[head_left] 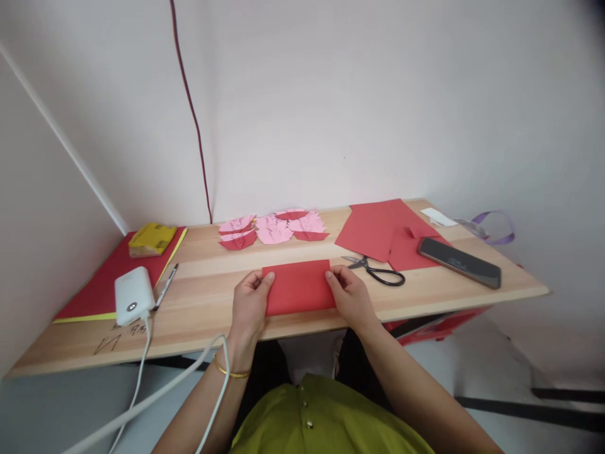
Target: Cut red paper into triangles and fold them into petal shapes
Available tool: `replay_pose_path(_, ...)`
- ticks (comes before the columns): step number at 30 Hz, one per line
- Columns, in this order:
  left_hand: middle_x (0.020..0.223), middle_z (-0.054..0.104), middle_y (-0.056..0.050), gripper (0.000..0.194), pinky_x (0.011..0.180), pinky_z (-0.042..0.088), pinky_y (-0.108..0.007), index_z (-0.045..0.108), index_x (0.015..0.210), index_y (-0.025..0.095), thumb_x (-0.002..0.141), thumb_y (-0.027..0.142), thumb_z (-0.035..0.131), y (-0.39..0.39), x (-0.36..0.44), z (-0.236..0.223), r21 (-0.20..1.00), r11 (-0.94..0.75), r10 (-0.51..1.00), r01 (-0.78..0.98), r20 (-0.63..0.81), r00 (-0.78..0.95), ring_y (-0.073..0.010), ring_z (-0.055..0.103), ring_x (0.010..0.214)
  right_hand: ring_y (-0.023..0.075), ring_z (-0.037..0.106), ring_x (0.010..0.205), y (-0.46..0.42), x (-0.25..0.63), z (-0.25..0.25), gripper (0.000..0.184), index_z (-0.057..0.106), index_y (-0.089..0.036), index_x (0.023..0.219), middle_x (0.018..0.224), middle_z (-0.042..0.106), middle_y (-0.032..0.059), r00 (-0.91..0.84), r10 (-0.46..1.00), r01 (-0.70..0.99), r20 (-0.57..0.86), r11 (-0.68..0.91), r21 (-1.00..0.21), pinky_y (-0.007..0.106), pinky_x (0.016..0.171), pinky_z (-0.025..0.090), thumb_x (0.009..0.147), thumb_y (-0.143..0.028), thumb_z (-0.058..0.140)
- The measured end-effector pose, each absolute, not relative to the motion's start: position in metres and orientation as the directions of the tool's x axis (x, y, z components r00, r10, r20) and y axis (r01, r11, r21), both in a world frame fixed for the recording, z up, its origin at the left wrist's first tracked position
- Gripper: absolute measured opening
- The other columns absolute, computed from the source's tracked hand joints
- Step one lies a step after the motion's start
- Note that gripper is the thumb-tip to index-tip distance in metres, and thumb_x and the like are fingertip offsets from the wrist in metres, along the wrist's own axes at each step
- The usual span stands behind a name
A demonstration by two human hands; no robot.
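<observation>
Red paper [299,290] near front edge of table [198,296]; left hand [250,301] and right hand [352,295] pinch opposite ends, presumably keeping it flat. Scissors [366,264] on table's right half, apparently within reach.

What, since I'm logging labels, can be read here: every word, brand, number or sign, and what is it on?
No text reads for certain.
Handwriting on the table: characters too small to read; the mark below looks roughly like "N".
Yellow packet: dark print, too blurred to read.
White power bank: pale sign on its round dark spot, too small.
Phone: faint screen marks, perhaps reflections, too blurred.
</observation>
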State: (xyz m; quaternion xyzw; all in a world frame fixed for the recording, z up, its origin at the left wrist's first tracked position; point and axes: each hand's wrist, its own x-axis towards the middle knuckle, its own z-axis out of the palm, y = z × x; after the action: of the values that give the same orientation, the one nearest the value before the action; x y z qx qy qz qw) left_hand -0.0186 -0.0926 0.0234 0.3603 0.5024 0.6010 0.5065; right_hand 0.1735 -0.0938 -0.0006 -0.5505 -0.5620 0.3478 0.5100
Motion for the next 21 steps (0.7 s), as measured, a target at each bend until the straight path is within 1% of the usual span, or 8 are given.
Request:
replay_pose_path(5, 0.067, 0.061, 0.001, 0.028, 0.062, 0.042, -0.023, 0.061, 0.074, 0.014, 0.068, 0.040, 0.069, -0.088, -0.023, 0.013, 0.988, -0.005, 0.970, -0.155, -0.033, -0.239, -0.0108, 0.053, 0.062, 0.0165, 0.053, 0.070, -0.090, 0.174, -0.003, 0.027, 0.058, -0.017, 0.084, 0.075, 0.061, 0.0028, 0.106, 0.969, 0.352, 0.224, 0.174, -0.920, 0.027, 0.066, 0.041, 0.086, -0.041, 0.045)
replay_pose_path(7, 0.066, 0.060, 0.001, 0.028, 0.059, 0.040, -0.022, 0.059, 0.071, 0.014, 0.070, 0.041, 0.066, -0.084, -0.028, 0.009, 0.999, -0.013, 0.968, -0.047, 0.001, -0.249, -0.0100, 0.051, 0.060, 0.0165, 0.053, 0.069, -0.087, 0.173, -0.004, 0.027, 0.058, -0.017, 0.083, 0.075, 0.061, 0.0031, 0.095, 0.968, 0.396, 0.233, 0.178, -0.901, 0.027, 0.065, 0.041, 0.086, -0.040, 0.044)
replay_pose_path(10, 0.062, 0.058, 0.002, 0.028, 0.055, 0.035, -0.021, 0.058, 0.066, 0.015, 0.073, 0.042, 0.061, -0.074, -0.035, 0.002, 0.977, -0.010, 0.968, 0.215, 0.063, -0.243, -0.0100, 0.047, 0.056, 0.0168, 0.055, 0.067, -0.080, 0.171, -0.006, 0.023, 0.056, -0.018, 0.085, 0.075, 0.062, 0.0030, 0.073, 0.970, 0.473, 0.233, 0.172, -0.864, 0.027, 0.063, 0.041, 0.086, -0.037, 0.045)
replay_pose_path(12, 0.059, 0.056, 0.002, 0.027, 0.054, 0.034, -0.022, 0.058, 0.064, 0.016, 0.076, 0.040, 0.056, -0.067, -0.039, -0.002, 0.917, -0.001, 0.970, 0.400, 0.097, -0.221, -0.0108, 0.046, 0.056, 0.0171, 0.056, 0.065, -0.075, 0.169, -0.009, 0.020, 0.053, -0.018, 0.094, 0.072, 0.061, 0.0016, 0.058, 0.972, 0.523, 0.228, 0.165, -0.836, 0.026, 0.063, 0.041, 0.085, -0.034, 0.045)
replay_pose_path(15, 0.061, 0.058, 0.001, 0.025, 0.056, 0.033, -0.023, 0.059, 0.065, 0.017, 0.079, 0.037, 0.051, -0.061, -0.042, -0.006, 0.789, 0.017, 0.973, 0.614, 0.127, -0.191, -0.0127, 0.049, 0.058, 0.0175, 0.056, 0.062, -0.069, 0.166, -0.012, 0.027, 0.045, -0.017, 0.111, 0.068, 0.059, -0.0005, 0.014, 0.973, 0.628, 0.230, 0.170, -0.760, 0.026, 0.061, 0.039, 0.085, -0.027, 0.044)
replay_pose_path(17, 0.063, 0.061, 0.000, 0.025, 0.058, 0.033, -0.024, 0.060, 0.068, 0.018, 0.081, 0.036, 0.049, -0.059, -0.042, -0.006, 0.699, 0.030, 0.975, 0.715, 0.137, -0.176, -0.0139, 0.052, 0.061, 0.0174, 0.057, 0.067, -0.066, 0.165, -0.013, 0.023, 0.047, -0.017, 0.108, 0.073, 0.060, 0.0017, -0.053, 0.970, 0.715, 0.239, 0.204, -0.669, 0.026, 0.063, 0.039, 0.086, -0.023, 0.041)
replay_pose_path(19, 0.066, 0.063, -0.001, 0.025, 0.061, 0.033, -0.025, 0.061, 0.070, 0.018, 0.082, 0.036, 0.048, -0.058, -0.041, -0.006, 0.603, 0.044, 0.978, 0.796, 0.138, -0.159, -0.0151, 0.054, 0.063, 0.0176, 0.057, 0.074, -0.064, 0.163, -0.013, 0.016, 0.052, -0.018, 0.098, 0.081, 0.062, 0.0052, -0.130, 0.963, 0.794, 0.234, 0.243, -0.557, 0.025, 0.066, 0.037, 0.088, -0.020, 0.039)
replay_pose_path(21, 0.069, 0.065, -0.003, 0.024, 0.063, 0.033, -0.027, 0.062, 0.073, 0.019, 0.083, 0.036, 0.048, -0.059, -0.039, -0.005, 0.506, 0.059, 0.979, 0.860, 0.137, -0.148, -0.0169, 0.056, 0.067, 0.0179, 0.057, 0.079, -0.062, 0.162, -0.013, 0.015, 0.053, -0.018, 0.091, 0.086, 0.062, 0.0074, -0.175, 0.964, 0.856, 0.200, 0.249, -0.452, 0.025, 0.067, 0.036, 0.089, -0.019, 0.038)
